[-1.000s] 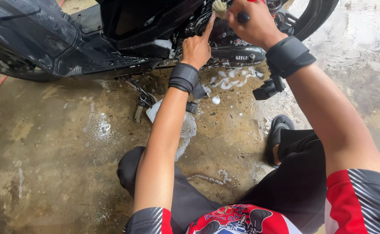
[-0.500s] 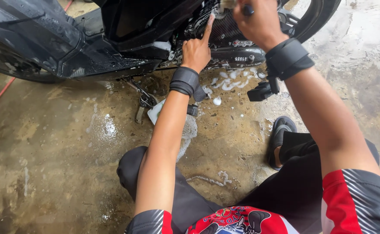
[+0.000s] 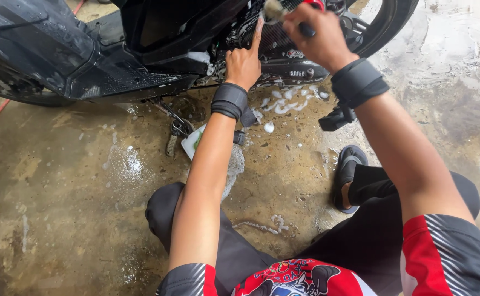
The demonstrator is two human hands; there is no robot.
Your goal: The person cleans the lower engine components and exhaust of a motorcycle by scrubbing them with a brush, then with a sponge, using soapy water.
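My right hand point(image 3: 316, 38) grips a brush point(image 3: 277, 10) against the motorcycle engine point(image 3: 272, 41); my left hand point(image 3: 243, 63), forefinger extended, braces there empty.

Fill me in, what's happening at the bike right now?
A person crouches on the wet concrete floor beside a black motorcycle. The right hand is closed on a small brush held against the engine area. The left hand points one finger up at the same spot. Soap foam lies on the floor under the engine, and both wrists wear black bands.
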